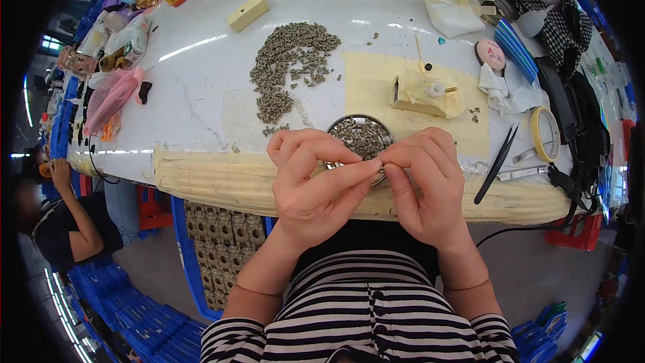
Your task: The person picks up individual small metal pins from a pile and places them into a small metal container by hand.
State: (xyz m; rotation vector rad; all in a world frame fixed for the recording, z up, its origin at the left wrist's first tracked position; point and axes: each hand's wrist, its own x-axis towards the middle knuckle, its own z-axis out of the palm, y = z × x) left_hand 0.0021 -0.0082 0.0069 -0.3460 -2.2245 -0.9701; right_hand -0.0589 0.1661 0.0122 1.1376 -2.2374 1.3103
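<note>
Along the desk's (201, 94) near edge, the left hand (312, 185) and right hand (430, 191) are pinched together, fingertips at a round dish (359, 116) of metal parts (363, 136); any part clamped cannot be made out. Probably light, stiff and slippery, each is best gripped by its sides.

Bare L forearm (259, 279) & bare R forearm (465, 272) come up from lower edge, angled inward, wrists well apart. Bare L hand (310, 185) & bare R hand (428, 185) meet at fingertips approx. midway in front of torso. L index & thumb pinched tog., pointing R; R index & thumb bent, tips just beside L's. Other fingers curled.
</note>
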